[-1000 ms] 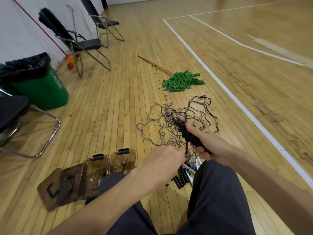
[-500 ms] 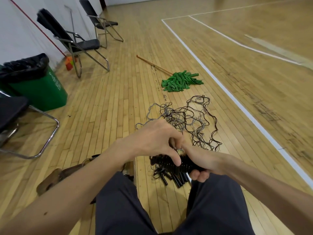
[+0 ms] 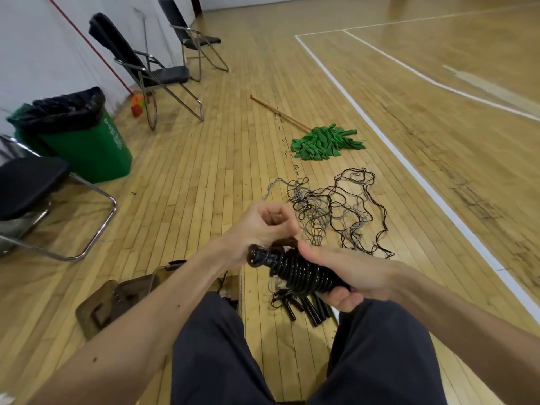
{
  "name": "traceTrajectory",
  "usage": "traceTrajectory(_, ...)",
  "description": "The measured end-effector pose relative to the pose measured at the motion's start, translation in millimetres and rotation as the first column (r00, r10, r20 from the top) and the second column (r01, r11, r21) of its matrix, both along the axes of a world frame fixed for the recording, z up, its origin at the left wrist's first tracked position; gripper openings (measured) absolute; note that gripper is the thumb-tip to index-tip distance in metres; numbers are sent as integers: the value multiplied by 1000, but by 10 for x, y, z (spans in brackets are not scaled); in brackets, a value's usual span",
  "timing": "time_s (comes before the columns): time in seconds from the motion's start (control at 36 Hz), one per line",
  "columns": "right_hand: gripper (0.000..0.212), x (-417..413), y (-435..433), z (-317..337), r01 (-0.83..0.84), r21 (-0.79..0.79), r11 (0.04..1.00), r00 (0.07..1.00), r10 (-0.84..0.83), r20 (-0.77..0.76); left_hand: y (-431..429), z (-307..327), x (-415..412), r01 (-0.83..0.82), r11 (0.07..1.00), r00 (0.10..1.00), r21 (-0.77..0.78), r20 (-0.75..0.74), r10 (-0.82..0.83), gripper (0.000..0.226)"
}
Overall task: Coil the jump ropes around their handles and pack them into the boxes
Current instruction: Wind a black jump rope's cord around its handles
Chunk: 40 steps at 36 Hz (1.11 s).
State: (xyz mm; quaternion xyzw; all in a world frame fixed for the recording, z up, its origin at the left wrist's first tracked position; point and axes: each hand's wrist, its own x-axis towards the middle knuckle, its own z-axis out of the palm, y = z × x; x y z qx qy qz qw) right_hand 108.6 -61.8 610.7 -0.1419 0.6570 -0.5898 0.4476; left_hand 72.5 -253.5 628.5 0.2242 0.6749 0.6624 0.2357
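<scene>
A black jump rope coiled tightly round its handles [image 3: 295,270] lies across the middle of the view, above my knees. My right hand [image 3: 347,273] grips the right end of this bundle from behind. My left hand [image 3: 263,226] has its fingers curled at the bundle's left end and pinches the loose end of the rope there. A tangle of black and grey ropes [image 3: 336,209] is spread on the floor beyond my hands. Several black handles [image 3: 304,308] lie on the floor under the bundle. Brown see-through boxes [image 3: 140,290] stand at my left knee, partly hidden by my left arm.
A loose brown lid [image 3: 96,311] lies left of the boxes. A green mop [image 3: 324,141] lies on the wooden floor behind the ropes. A green bin [image 3: 84,141] and folding chairs [image 3: 152,74] stand by the left wall. A white court line [image 3: 409,165] runs along the right.
My left hand rose from below the bundle to its left end. The right hand swung the coiled bundle from pointing away to lying crosswise and lifted it a little.
</scene>
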Motion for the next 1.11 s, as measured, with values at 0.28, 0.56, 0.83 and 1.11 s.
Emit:
traceTrajectory(0.28, 51, -583, -898, -102, 101, -212, 972, 985, -69, 156, -973, -470, 100, -527, 839, 828, 134, 306, 470, 49)
traceTrajectory(0.56, 56, -1519, -2314, -933, -75, -4, 997, 974, 75, 215, -2173, -1244, -346, -649, 741, 686, -172, 289, 668, 51)
traceTrajectory(0.83, 36, -2045, -2942, -2884, -35, 485, 874, 984, 116, -137, -2689, -3110, -926, -548, 685, 497, -480, 473, 728, 26)
traceTrajectory(1.11, 42, -2020, -3231, -4682, -56, 704, 708, 908, 330, -259, -2616, -5181, -1190, -326, 520, 254, -789, 457, 853, 18)
